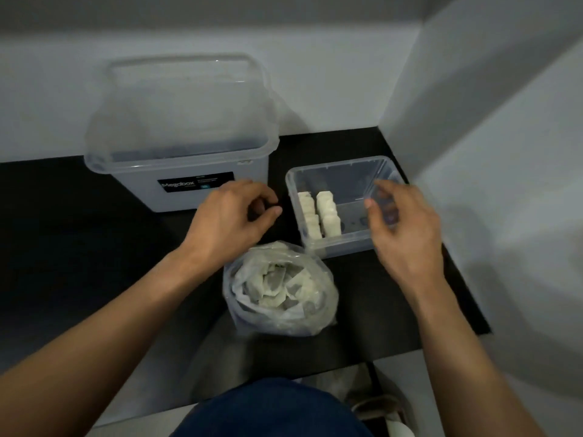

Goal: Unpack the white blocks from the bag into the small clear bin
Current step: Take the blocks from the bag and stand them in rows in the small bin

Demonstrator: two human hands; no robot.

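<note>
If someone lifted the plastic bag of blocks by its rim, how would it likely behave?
The plastic bag looks thin and crumpled, so it would probably sag and lose shape. The white blocks lie loose inside, so they would likely shift and bunch at the bottom.

**One readable label: "Megabox"**

A black label (pixel 196 185) is sitting on the front wall of the large clear bin (pixel 189 159), which is standing toward the far left of the black surface (pixel 79 247). "Megabox" is showing in pale letters; the smaller lines beside it are blurring past reading.
</note>
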